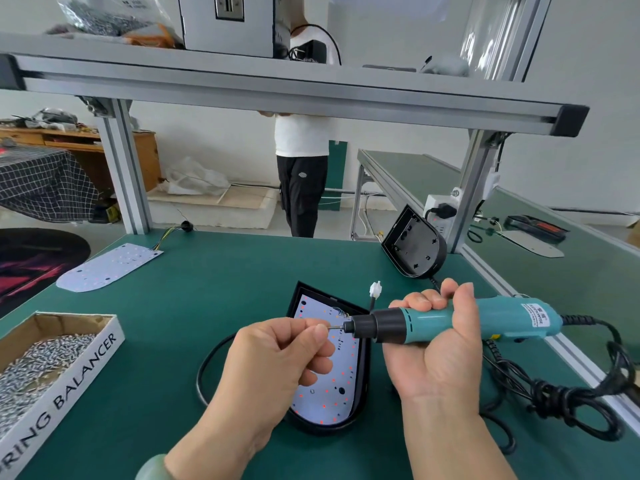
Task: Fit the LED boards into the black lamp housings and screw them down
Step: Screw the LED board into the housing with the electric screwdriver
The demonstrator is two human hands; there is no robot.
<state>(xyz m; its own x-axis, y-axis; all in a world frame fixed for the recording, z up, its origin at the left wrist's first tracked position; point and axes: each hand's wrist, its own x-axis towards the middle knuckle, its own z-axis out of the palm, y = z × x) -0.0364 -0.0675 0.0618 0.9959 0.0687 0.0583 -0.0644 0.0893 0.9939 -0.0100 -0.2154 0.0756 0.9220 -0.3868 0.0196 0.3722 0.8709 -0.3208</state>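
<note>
A black lamp housing point(362, 379) lies flat on the green mat with a white LED board point(332, 389) seated inside it. My right hand point(436, 344) grips a teal electric screwdriver point(464, 322) held level above the housing, its bit pointing left. My left hand point(280, 355) pinches a small screw point(333, 327) against the bit's tip. A second, empty black housing point(414, 245) leans upright at the back right. A loose LED board point(107, 266) with coloured wires lies at the back left.
A cardboard box point(52, 362) full of screws sits at the front left. The screwdriver's black cable point(568, 396) coils on the mat at the right. An aluminium frame and shelf point(277, 88) cross overhead. A person stands beyond the bench.
</note>
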